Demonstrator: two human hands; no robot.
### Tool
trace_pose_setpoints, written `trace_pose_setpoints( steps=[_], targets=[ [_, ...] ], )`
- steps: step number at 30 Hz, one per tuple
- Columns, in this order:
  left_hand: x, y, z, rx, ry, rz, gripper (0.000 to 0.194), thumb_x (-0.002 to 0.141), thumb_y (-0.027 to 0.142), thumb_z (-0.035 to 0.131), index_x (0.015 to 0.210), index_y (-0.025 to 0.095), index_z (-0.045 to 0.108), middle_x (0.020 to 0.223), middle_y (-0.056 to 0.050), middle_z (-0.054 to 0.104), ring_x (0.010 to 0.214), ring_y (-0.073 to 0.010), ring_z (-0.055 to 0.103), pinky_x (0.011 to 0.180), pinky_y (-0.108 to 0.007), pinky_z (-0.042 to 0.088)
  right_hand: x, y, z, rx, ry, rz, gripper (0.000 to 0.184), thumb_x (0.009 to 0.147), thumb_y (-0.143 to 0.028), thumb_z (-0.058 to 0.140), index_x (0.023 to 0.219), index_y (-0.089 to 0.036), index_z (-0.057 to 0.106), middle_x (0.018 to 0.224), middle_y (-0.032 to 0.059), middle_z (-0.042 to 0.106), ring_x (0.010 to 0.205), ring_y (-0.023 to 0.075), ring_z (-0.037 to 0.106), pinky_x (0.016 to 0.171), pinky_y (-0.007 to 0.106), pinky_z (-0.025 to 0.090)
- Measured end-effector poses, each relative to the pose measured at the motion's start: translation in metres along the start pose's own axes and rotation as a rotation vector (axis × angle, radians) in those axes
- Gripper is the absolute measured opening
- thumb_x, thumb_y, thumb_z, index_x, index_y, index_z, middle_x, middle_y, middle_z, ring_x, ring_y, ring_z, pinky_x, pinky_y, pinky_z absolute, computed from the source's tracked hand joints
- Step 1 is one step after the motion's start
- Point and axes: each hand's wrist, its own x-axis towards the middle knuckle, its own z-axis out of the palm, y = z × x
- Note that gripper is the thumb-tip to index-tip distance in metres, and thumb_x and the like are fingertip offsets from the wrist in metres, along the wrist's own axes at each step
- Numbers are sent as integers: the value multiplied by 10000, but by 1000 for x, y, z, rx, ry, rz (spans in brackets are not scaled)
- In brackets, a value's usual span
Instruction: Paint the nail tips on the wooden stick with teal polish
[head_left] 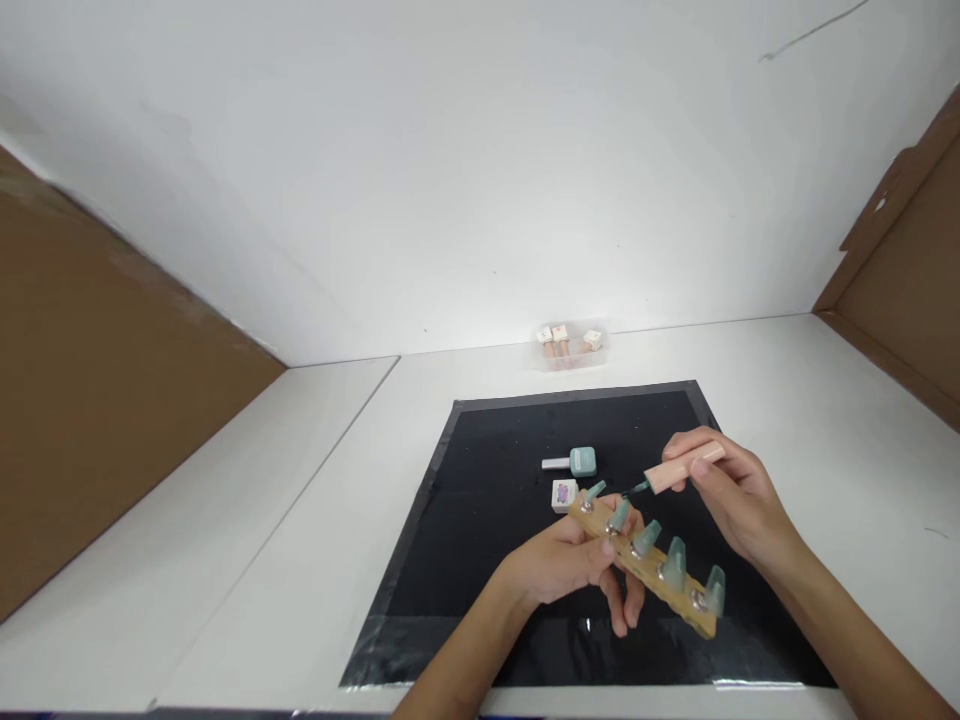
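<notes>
My left hand (566,562) grips a wooden nail stand (660,578), tilted down to the right above the black mat. Several green, translucent false nails (675,563) stand along it on silvery holders. Between the thumb and fingers of my right hand (739,495) is a nail polish brush with a pale pink handle (679,468). Its dark green bristle tip (636,489) is at the second nail (620,515) from the left end; whether it touches cannot be told. Just beyond the stand's left end is a small white cube-shaped cap or box (564,495) with a purple flower picture.
A green polish bottle (583,461) with a silvery cap lies on its side on the black mat (480,460). Behind the mat, a clear plastic tray (574,358) holds several pink-handled items with white square tops. Brown cardboard panels (112,380) flank the white table.
</notes>
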Motion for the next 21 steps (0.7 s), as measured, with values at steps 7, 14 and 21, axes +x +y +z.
trace_pose_setpoints(
  steps=[7,14,21],
  targets=[
    [0,1,-1,7,-31,56,353,805,484,595,889,173,452,740,8,539,565,-87,602,480,-192,536,0,-5,-1,-14,-44,-58,153,885,-408,573,899,-278,653,832,9,581,761,162,511,657,265,400],
    [2,4,4,-8,-32,96,343,809,483,590,846,172,450,745,15,516,564,-83,586,461,-189,524,2,-8,0,-30,-124,-156,139,900,-381,552,913,-264,625,791,17,544,723,172,492,617,284,386],
    [1,5,4,-11,-30,107,334,805,467,601,837,169,455,761,10,504,582,-86,587,465,-193,532,2,-15,2,-110,-128,-216,132,908,-360,538,912,-264,629,778,27,553,726,186,512,626,305,407]
  ],
)
